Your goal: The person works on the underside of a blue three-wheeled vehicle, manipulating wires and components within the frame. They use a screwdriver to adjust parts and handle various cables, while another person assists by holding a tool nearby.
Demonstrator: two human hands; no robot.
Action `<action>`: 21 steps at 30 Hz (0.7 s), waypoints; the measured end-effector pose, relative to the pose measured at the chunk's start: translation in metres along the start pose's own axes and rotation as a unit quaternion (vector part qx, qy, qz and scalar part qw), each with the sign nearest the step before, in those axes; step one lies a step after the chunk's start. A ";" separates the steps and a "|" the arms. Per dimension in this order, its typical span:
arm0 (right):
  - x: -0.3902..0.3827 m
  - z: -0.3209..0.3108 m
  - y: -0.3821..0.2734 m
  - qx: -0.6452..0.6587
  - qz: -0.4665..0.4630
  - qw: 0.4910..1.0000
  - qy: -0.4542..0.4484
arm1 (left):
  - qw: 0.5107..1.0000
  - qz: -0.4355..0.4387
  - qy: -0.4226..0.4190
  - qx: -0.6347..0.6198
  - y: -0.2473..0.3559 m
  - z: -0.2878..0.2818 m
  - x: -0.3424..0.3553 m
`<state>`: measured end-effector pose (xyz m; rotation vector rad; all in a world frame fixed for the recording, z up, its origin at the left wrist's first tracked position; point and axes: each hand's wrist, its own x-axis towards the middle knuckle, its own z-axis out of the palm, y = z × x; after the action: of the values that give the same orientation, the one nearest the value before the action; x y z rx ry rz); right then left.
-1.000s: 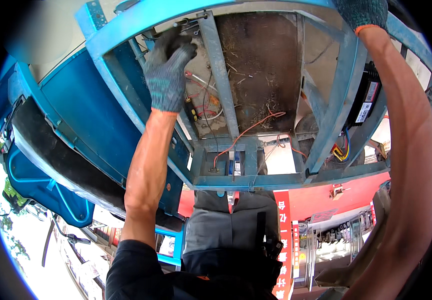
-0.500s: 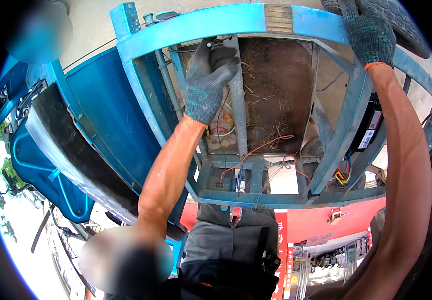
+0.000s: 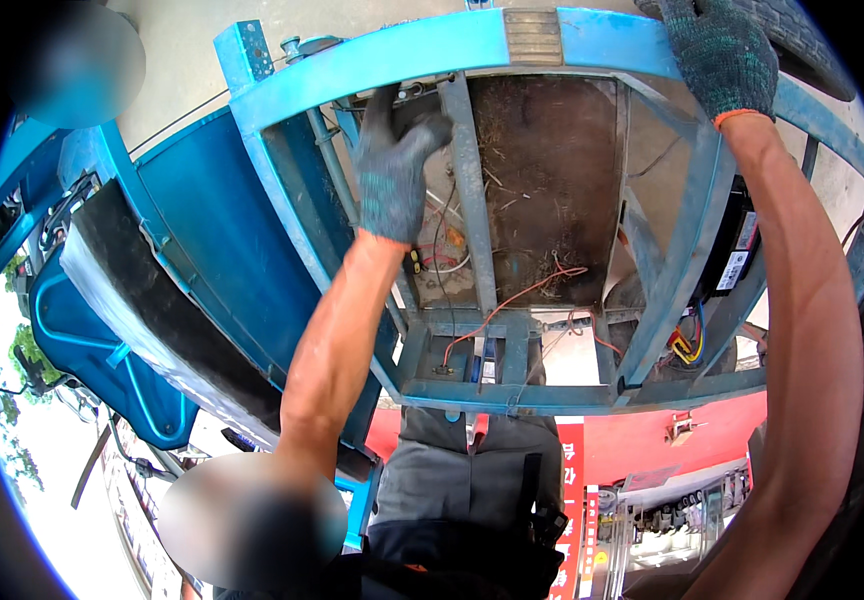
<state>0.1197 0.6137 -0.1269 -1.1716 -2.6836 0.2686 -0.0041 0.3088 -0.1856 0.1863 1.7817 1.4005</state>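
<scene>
A blue metal vehicle frame (image 3: 402,60) fills the view, its underside open toward me. My left hand (image 3: 397,165), in a dark grey knit glove, reaches inside the frame just under the top crossbar, beside the central blue bar (image 3: 472,210). Its fingers point up against a dark part there, and whether they grip it is unclear. My right hand (image 3: 717,55), also gloved, is closed over the frame's upper right beam, next to a black tyre (image 3: 807,50). Red wires (image 3: 522,295) trail across the rusty panel (image 3: 542,170) between my arms.
A black battery box (image 3: 734,250) with coloured wires sits in the frame's right side. A blue side panel (image 3: 222,240) and a black-edged sheet (image 3: 132,300) lie to the left, with a blue tub (image 3: 92,350) below. A red wall (image 3: 692,450) and a person in grey clothing (image 3: 472,480) show beyond the frame.
The frame has slid lower and to the right in view. My left hand has risen toward the top crossbar. My right hand has come fully into view on the upper right beam.
</scene>
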 end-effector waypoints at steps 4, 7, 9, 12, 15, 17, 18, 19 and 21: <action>0.003 0.001 0.002 0.016 0.003 1.000 -0.016 | 0.999 0.006 -0.019 -0.034 0.007 0.011 -0.006; -0.004 0.010 0.002 0.065 -0.046 0.992 0.093 | 1.000 -0.003 0.020 0.016 0.007 0.006 -0.025; -0.003 0.005 0.001 0.023 -0.030 0.998 0.043 | 0.999 0.005 0.037 0.012 0.016 0.002 -0.002; 0.007 0.014 0.015 -0.015 -0.013 1.000 -0.001 | 0.999 0.028 -0.010 0.027 0.003 0.001 0.013; 0.002 0.010 0.012 -0.007 -0.011 1.000 0.002 | 0.995 0.004 -0.003 0.097 -0.003 -0.002 -0.023; 0.000 0.009 0.001 0.015 -0.012 1.000 0.022 | 0.997 0.004 0.056 0.061 -0.003 -0.007 -0.015; 0.000 0.010 -0.002 0.023 -0.009 1.000 0.009 | 0.995 0.001 0.087 0.044 0.002 -0.010 -0.010; 0.000 -0.001 0.004 0.004 0.004 1.000 -0.007 | 1.000 0.022 -0.012 0.012 0.009 -0.002 0.005; 0.001 0.001 0.012 -0.053 0.001 0.998 -0.019 | 0.994 0.052 -0.068 0.063 0.009 0.005 0.013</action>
<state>0.1267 0.6225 -0.1307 -1.2104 -2.7612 0.1525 -0.0126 0.3235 -0.1848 0.4372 1.7676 1.3154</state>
